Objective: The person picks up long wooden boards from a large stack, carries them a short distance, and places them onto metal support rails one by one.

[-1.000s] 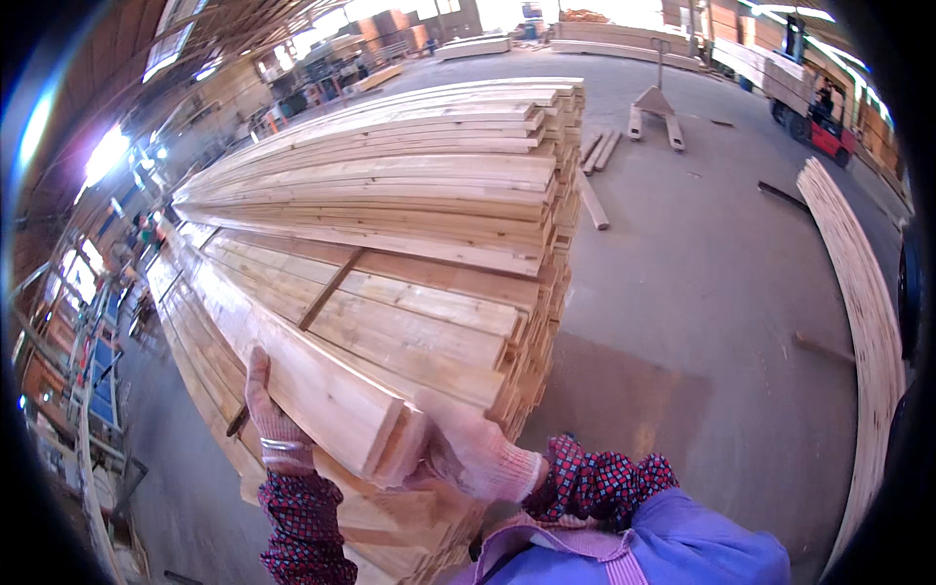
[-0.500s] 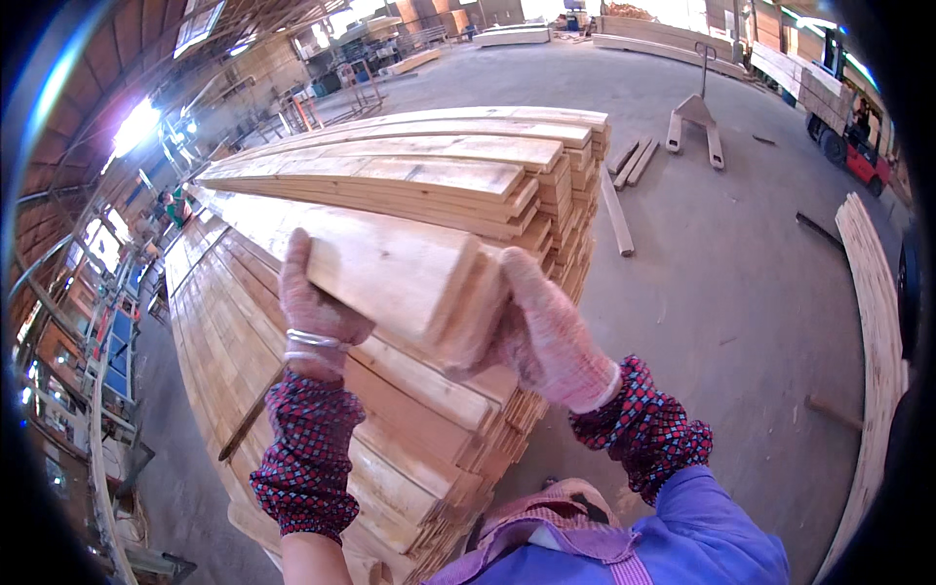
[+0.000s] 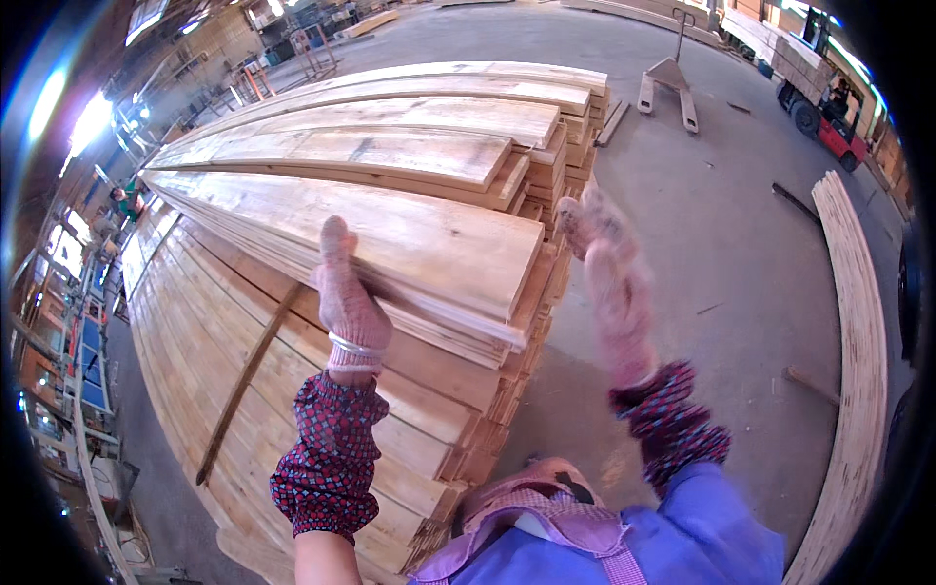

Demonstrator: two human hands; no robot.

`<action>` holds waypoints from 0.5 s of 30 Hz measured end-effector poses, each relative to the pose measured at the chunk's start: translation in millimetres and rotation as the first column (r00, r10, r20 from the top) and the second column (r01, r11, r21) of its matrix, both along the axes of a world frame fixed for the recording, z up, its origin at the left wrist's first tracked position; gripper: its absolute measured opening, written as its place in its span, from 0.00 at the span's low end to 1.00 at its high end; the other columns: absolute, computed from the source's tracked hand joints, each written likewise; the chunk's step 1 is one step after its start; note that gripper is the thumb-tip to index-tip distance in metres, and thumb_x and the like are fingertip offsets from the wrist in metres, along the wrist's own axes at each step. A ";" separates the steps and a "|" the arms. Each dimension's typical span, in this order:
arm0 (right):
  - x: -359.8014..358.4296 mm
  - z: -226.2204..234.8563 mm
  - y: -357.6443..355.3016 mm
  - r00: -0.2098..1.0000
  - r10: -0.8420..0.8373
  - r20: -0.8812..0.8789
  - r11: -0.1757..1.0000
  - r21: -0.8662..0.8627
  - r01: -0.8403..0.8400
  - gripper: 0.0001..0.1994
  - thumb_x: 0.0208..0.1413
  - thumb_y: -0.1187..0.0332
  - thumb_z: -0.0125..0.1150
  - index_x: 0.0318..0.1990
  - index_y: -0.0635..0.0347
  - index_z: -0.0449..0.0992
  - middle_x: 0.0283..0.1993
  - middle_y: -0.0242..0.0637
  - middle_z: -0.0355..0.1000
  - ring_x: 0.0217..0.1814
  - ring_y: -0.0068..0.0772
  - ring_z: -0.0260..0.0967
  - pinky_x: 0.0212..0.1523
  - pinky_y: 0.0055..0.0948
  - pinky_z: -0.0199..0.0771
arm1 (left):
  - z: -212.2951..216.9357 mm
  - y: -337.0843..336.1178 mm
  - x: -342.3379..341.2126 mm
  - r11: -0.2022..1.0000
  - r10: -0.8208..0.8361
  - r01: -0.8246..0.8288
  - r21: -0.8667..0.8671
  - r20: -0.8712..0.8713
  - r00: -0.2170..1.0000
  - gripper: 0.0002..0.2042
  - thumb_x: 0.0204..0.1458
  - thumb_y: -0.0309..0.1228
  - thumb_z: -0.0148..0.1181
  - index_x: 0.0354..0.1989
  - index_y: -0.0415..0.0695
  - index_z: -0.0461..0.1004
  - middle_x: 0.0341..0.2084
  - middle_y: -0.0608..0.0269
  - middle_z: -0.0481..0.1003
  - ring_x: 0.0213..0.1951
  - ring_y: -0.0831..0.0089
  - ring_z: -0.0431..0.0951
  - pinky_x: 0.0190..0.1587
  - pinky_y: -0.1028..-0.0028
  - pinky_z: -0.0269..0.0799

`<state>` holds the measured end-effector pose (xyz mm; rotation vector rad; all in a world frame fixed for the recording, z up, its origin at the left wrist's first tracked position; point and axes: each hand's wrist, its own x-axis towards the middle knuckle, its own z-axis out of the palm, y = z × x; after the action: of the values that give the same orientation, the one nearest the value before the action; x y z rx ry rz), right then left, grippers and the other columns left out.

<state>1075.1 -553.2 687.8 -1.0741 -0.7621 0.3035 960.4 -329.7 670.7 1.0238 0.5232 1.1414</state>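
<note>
Left hand: the gloved left hand [image 3: 346,297] is pressing flat, fingers spread open, on the near edge of the top board [image 3: 390,239].
Right hand: the right hand [image 3: 609,268] is hanging open in the air just off the board's end, touching nothing, blurred.
Board: it is lying slanted across the lumber stack [image 3: 292,390].
Beyond: a pallet jack [image 3: 668,78] is standing on the concrete floor [image 3: 721,253].

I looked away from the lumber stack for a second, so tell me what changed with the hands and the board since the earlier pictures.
The long pale wooden plank has gone from held up at its near end to lying on the upper layers of the tall stack of sawn boards. The right hand has let go and hangs beside the end; the left hand still rests on the plank's near edge. The stack, grey concrete floor and metal pallet jack stayed put.
</note>
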 end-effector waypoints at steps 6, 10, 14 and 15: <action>-25.2 -45.2 50.4 0.956 0.213 -0.202 0.914 0.386 -0.123 0.36 0.61 0.46 0.43 0.69 0.59 0.42 0.69 0.44 0.49 0.72 0.38 0.44 0.68 0.42 0.49 | 4.9 -12.1 13.2 0.996 -0.074 0.069 0.048 0.131 0.989 0.24 0.53 0.46 0.57 0.49 0.39 0.68 0.40 0.60 0.69 0.48 0.71 0.67 0.54 0.71 0.63; 17.4 -70.6 82.8 0.987 -0.138 -0.082 0.961 0.228 0.153 0.32 0.64 0.51 0.42 0.67 0.62 0.48 0.67 0.47 0.52 0.69 0.37 0.49 0.65 0.38 0.54 | 8.1 10.1 33.9 0.993 -0.102 0.109 -0.045 0.146 0.984 0.21 0.54 0.44 0.54 0.48 0.39 0.68 0.43 0.60 0.69 0.48 0.69 0.68 0.53 0.69 0.63; 24.7 -76.8 91.0 0.866 -0.398 0.302 0.914 0.046 0.404 0.31 0.65 0.55 0.41 0.66 0.71 0.48 0.67 0.53 0.50 0.70 0.45 0.46 0.67 0.34 0.48 | -3.5 34.2 48.2 0.991 -0.126 0.130 -0.010 0.181 0.975 0.25 0.51 0.48 0.56 0.49 0.39 0.67 0.42 0.61 0.69 0.47 0.69 0.67 0.53 0.69 0.62; 20.5 -78.4 91.6 0.812 -0.449 0.373 0.876 0.008 0.481 0.31 0.65 0.55 0.40 0.65 0.74 0.47 0.68 0.55 0.49 0.71 0.47 0.45 0.68 0.33 0.46 | -3.2 31.4 49.5 0.987 -0.149 0.159 -0.037 0.196 0.969 0.26 0.51 0.48 0.56 0.50 0.39 0.67 0.42 0.62 0.69 0.47 0.70 0.67 0.53 0.70 0.62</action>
<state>1095.6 -461.6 609.4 -1.3841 -0.7868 -0.2997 1009.8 -298.3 667.5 0.8819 0.3119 1.0697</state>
